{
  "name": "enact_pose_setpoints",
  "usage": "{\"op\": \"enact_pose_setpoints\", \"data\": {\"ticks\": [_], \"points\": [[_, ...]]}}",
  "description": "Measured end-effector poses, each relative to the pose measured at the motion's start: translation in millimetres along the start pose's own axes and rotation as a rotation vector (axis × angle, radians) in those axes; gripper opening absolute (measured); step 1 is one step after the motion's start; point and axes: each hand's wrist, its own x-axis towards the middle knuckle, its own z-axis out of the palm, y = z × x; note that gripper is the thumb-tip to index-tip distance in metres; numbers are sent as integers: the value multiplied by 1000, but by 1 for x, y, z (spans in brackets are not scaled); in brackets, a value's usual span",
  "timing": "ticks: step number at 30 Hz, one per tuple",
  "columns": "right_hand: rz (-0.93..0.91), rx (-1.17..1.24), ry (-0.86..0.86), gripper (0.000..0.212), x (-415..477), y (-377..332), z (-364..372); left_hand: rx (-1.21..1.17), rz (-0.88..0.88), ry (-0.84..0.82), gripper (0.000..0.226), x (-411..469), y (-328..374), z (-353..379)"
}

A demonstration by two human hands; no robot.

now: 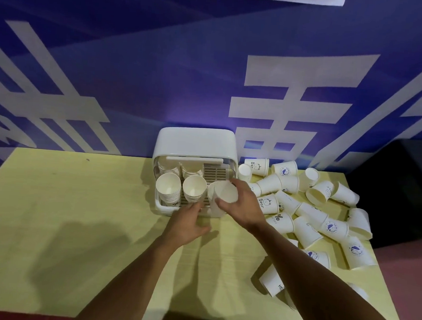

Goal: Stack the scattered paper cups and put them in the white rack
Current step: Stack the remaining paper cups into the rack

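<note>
Blue backdrop w/ big white characters behind a pale yellow surface. White rack at 12 o'clock of surface centre, lid up, front open toward camera. Inside: two cup stacks at front-left, rims up, more stacks behind, partly hidden by the lid bar. Slotted tray floor bare at rack's right rear.

Right hand holds a white cup stack at the rack's front-right corner, fingers wrapped round the side wall; stack tilted, mouth facing up and toward camera, long axis leaning back to 12. Left hand at 6 o'clock of the rack, fingers loosely curled, touching rack's front edge; can't tell if holding anything.

Loose cups pile at 3 o'clock of rack, mostly on their sides, pointing all ways, some touching rack's right wall. Readable print: "Bear", a "%" mark, round blue logos, text too small. Right forearm crosses over cups near 5 o'clock.
</note>
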Motion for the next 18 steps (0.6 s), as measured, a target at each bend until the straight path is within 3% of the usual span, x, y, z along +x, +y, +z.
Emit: {"op": "enact_pose_setpoints", "data": {"ticks": [5, 18], "points": [[-111, -72, 40, 75, 11, -9, 3, 298, 30, 11, 68, -5, -11, -3], [-93, -355, -57, 72, 23, -1, 33, 269, 49, -24, 64, -3, -18, -11]]}}
